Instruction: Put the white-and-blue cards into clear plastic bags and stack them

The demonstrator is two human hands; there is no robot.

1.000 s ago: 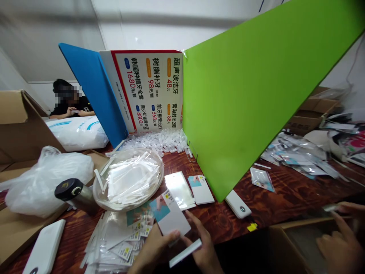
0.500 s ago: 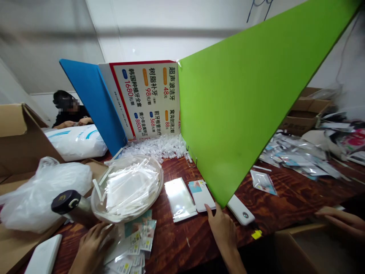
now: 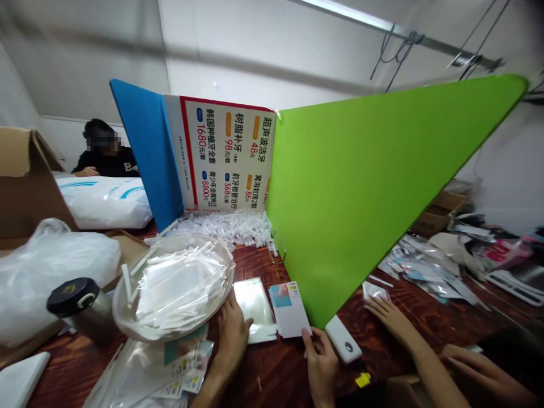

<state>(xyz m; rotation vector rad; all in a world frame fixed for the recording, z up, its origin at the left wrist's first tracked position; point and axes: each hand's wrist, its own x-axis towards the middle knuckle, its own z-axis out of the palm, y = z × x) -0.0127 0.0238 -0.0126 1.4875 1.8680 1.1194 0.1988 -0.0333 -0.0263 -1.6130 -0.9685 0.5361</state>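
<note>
My left hand (image 3: 232,328) reaches between the round plastic bowl (image 3: 122,317) and a stack of clear plastic sleeves (image 3: 255,311), fingers stretched forward and thumb at the stack's left edge. My right hand (image 3: 321,362) pinches the lower right corner of a white card (image 3: 291,317) with a blue picture and a yellow mark, the top one of a small pile. Clear strips and film fill the bowl. Below it, partly behind my left forearm, lie several bagged cards (image 3: 187,368) in a fanned heap.
A green panel (image 3: 348,198) stands close beyond my right hand, with a white power bank (image 3: 343,340) by its lower corner. Another person's hand (image 3: 382,309) touches a packet at right. Small white tubes (image 3: 229,226) are piled behind the bowl; a dark-lidded flask (image 3: 80,306) stands left.
My left hand has moved right, from the bagged cards to the sleeve stack. My right hand now grips the card's corner. Another person's arm has reached in to the packet at right.
</note>
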